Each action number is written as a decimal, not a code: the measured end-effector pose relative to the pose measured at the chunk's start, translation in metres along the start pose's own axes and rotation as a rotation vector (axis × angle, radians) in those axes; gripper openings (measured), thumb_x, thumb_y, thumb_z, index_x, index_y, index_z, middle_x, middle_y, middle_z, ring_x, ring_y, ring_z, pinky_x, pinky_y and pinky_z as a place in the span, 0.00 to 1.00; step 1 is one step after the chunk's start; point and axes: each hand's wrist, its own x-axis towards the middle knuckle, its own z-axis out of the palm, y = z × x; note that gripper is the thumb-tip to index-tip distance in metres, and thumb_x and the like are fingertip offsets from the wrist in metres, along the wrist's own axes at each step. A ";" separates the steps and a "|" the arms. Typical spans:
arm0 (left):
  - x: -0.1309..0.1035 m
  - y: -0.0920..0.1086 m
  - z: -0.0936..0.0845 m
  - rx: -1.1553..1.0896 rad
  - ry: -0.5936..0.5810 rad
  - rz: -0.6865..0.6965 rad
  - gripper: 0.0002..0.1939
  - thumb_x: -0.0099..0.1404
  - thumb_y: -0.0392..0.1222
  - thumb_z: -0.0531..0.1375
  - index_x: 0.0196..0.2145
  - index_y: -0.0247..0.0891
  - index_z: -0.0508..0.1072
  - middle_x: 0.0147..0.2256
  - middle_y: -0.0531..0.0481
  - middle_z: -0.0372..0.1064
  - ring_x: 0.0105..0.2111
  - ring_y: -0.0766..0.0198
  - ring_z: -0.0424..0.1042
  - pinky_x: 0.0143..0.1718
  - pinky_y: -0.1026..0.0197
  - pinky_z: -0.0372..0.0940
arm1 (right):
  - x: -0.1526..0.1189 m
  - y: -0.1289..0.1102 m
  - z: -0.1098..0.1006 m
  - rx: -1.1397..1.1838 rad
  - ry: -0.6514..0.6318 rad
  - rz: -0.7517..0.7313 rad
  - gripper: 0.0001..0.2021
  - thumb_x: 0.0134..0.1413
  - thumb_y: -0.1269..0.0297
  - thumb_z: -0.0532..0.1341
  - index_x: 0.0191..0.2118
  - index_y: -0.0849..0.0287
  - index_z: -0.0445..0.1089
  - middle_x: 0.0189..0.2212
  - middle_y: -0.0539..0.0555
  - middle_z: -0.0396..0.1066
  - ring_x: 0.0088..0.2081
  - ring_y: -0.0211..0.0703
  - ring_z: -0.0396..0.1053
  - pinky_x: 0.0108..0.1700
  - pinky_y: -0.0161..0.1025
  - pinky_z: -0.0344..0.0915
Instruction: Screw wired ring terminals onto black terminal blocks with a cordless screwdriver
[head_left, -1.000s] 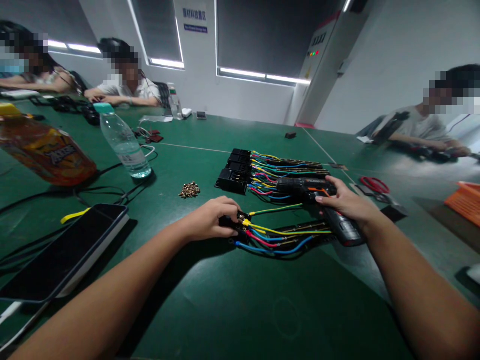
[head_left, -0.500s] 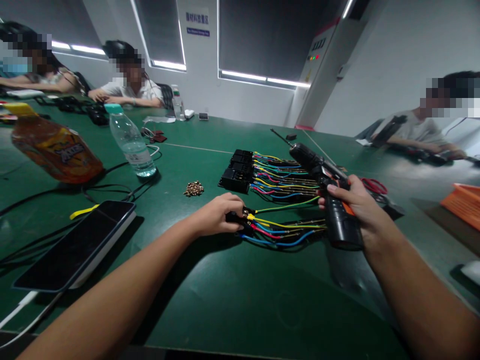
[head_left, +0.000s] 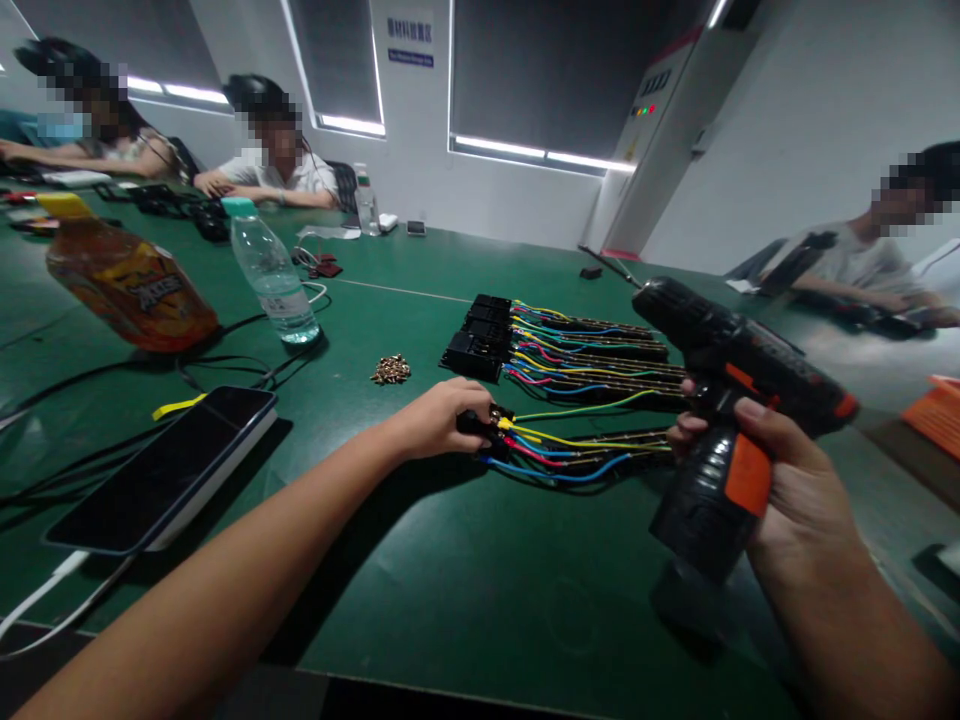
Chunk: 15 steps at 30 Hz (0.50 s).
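My left hand (head_left: 446,418) is closed around the black terminal block (head_left: 474,424) that lies on the green table, hiding most of it. Yellow, blue, red and green wires (head_left: 570,465) run from the block's right side toward a dark strip. Raised over the right end of those wires, my right hand (head_left: 795,470) grips a black and orange cordless drill (head_left: 720,440) by its handle. The drill's long bit (head_left: 609,262) points up and to the far left, clear of the block. Behind the left hand sit several similar black blocks with wires (head_left: 480,335), side by side.
A small heap of brass screws (head_left: 391,369) lies left of the blocks. Further left stand a water bottle (head_left: 276,285), an orange drink bottle (head_left: 135,285) and a phone on a white block (head_left: 169,465) with cables. An orange bin (head_left: 934,420) is at right. People sit across the table.
The drill has swung nearer and to the right, its body now turned more side-on, its bit still aimed away from the block. My left hand stays on the terminal block; the view has shifted slightly.
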 end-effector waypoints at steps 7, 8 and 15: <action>0.018 -0.004 0.000 0.007 -0.056 0.022 0.09 0.57 0.37 0.69 0.33 0.36 0.72 0.42 0.47 0.74 0.42 0.60 0.72 0.45 0.58 0.65 | -0.023 -0.010 0.008 0.329 -0.095 0.143 0.38 0.46 0.69 0.69 0.64 0.67 0.61 0.44 0.57 0.77 0.24 0.31 0.70 0.26 0.32 0.74; 0.020 -0.004 0.000 0.012 -0.062 0.025 0.09 0.56 0.37 0.69 0.33 0.36 0.72 0.42 0.47 0.74 0.41 0.60 0.72 0.44 0.58 0.65 | -0.026 -0.011 0.008 0.331 -0.098 0.148 0.37 0.47 0.68 0.69 0.64 0.67 0.60 0.45 0.58 0.77 0.25 0.32 0.70 0.27 0.33 0.75; 0.019 -0.004 0.002 0.036 -0.032 0.040 0.08 0.58 0.38 0.68 0.33 0.36 0.72 0.42 0.46 0.73 0.41 0.60 0.72 0.43 0.58 0.66 | -0.035 -0.006 0.004 0.326 -0.072 0.294 0.32 0.46 0.64 0.69 0.58 0.65 0.66 0.38 0.54 0.75 0.27 0.32 0.69 0.31 0.31 0.75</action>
